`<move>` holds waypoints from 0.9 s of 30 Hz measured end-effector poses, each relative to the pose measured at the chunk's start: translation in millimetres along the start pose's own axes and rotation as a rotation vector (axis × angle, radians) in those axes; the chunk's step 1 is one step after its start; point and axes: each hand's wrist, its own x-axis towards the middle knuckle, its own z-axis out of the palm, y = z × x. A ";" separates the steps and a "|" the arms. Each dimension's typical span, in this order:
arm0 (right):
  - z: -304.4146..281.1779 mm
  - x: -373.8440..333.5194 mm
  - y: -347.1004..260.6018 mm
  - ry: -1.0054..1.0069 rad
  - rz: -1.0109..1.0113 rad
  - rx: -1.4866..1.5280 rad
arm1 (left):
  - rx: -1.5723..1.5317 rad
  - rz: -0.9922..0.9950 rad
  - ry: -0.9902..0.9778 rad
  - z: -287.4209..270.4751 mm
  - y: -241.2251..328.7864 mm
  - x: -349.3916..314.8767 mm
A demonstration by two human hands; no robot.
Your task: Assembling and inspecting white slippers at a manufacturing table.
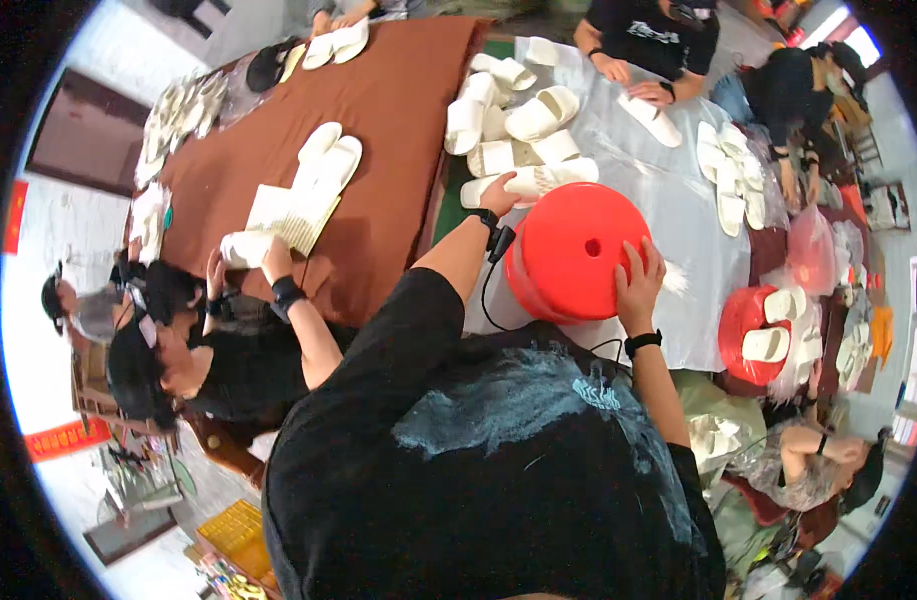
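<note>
My left hand [499, 196] reaches past the left side of a red round plastic stool [568, 225]. Its fingers and thumb close around the near end of a white slipper [531, 184] at the edge of a pile. My right hand [639, 284] rests with spread fingers against the stool's right rim, not wrapped around anything. The stool has a small hole in its top and stands on the grey-white covered table, right in front of me. More white slippers [543, 112] lie heaped beyond my left hand.
To the left, a co-worker handles a white slipper [246, 250] on a brown-covered table [398, 110]. Across from me another person holds a white slipper [650, 120]. Slippers lie at the right [730, 178], and others sit on a red stool [740, 335].
</note>
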 end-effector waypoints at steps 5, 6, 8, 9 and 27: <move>-3.8 -0.8 -0.4 -0.024 0.022 -0.008 | -0.376 -0.301 -0.208 12.7 14.3 11.2; -3.4 -0.5 -0.1 -0.011 0.035 -0.013 | -0.492 -0.403 -0.210 12.5 13.7 11.5; -4.2 0.1 -3.5 -0.027 0.038 -0.005 | -0.497 -0.435 -0.172 10.3 0.5 17.7; -3.8 -0.1 -3.4 -0.025 0.039 -0.001 | -0.415 -0.428 -0.193 5.6 -0.6 17.4; -7.2 1.5 -1.0 -0.032 0.016 0.008 | -1.218 0.018 -0.250 -131.2 153.3 -16.8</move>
